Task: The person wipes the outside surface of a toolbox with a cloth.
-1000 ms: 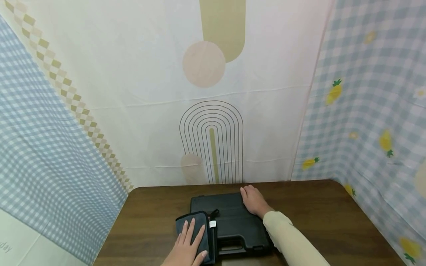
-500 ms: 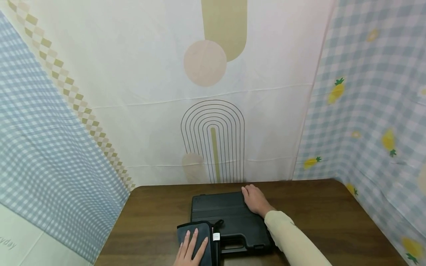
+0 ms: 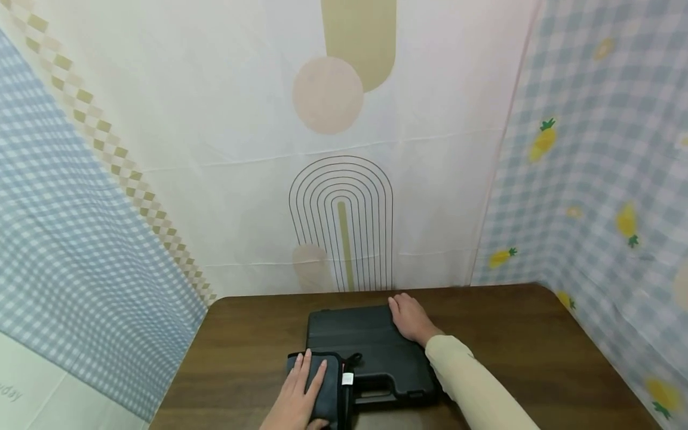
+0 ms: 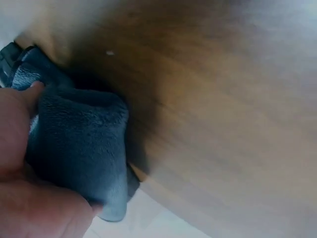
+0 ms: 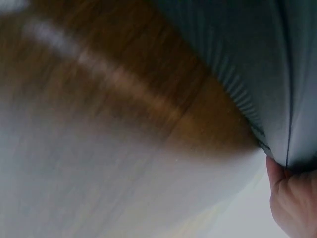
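A dark plastic carrying case (image 3: 365,337) lies flat on the wooden table, its moulded handle (image 3: 373,397) toward the near side. Over its near left part is a folded grey plush cloth (image 3: 328,397) with black edging, a small white tag and a black loop. My left hand (image 3: 292,397) rests on this cloth with fingers extended, fingertips at its far edge. In the left wrist view, the cloth (image 4: 79,134) bulges between thumb and fingers. My right hand (image 3: 411,319) grips the case's far right corner, fingers bent over the edge. The right wrist view shows the hand (image 5: 294,201) at the case's side.
The brown wooden table (image 3: 242,352) has rounded far corners. Behind it hangs a pale printed cloth (image 3: 231,221), with blue checked cloths at the left (image 3: 97,239) and right (image 3: 586,149).
The cloth has shifted toward the near side of the case, and my left hand then slid farther up on it. My right hand has kept its hold on the case corner.
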